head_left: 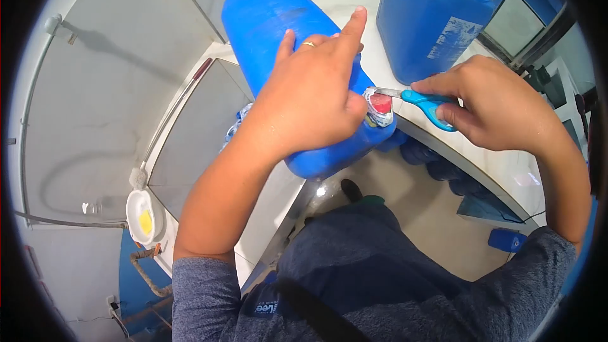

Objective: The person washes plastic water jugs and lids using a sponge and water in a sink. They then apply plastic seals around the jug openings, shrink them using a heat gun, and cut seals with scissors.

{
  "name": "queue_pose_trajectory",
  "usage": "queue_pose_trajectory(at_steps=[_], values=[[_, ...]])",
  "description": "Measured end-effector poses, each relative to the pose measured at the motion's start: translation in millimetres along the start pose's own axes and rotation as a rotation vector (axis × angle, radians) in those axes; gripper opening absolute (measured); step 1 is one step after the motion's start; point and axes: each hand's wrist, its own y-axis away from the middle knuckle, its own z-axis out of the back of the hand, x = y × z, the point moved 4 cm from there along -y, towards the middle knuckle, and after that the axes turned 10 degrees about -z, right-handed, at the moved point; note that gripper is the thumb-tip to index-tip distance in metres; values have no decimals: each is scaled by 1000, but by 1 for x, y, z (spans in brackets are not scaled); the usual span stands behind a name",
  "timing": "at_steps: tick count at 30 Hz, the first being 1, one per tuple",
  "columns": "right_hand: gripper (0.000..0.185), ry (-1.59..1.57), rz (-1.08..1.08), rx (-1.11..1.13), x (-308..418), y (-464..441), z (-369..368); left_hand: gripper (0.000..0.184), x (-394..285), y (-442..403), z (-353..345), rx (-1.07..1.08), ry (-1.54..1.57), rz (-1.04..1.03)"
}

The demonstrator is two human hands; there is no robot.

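A blue plastic water jug (269,16) lies on its side, tilted, over the counter edge. Across its upper side, my left hand (320,85) presses on it, the index finger stretched out and other fingers bent. What those bent fingers wrap round is partly hidden. At the jug's near end is a red cap (380,102) with crumpled white printed plastic wrap (379,118) around it. My right hand (491,101) holds scissors (430,105) by their turquoise handles. The scissor blades point left, with the tips at the wrap.
Another blue jug (430,22) stands upright on the white counter (506,158), its mouth uncovered. More blue jugs (437,168) are below the counter. To the left are a white dish (142,218) with a yellow sponge (146,222) and a long-handled brush (171,117).
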Motion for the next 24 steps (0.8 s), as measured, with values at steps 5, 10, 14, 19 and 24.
queue_pose_trajectory(at_steps=[5,10,14,19,24], values=[[27,-128,-84,97,-19,-15,-35,83,14,-3,11,-3,132,-207],[36,-553,-20,-71,-52,-46,-39,41,15,9,50,116,-118,-396],[48,-177,245,-173,-30,-60,-20,21,10,34,45,288,-39,-190],[49,-289,468,-216,-40,-104,10,19,20,51,58,455,150,-49],[51,-348,325,-695,34,-186,14,20,23,52,66,583,270,89]])
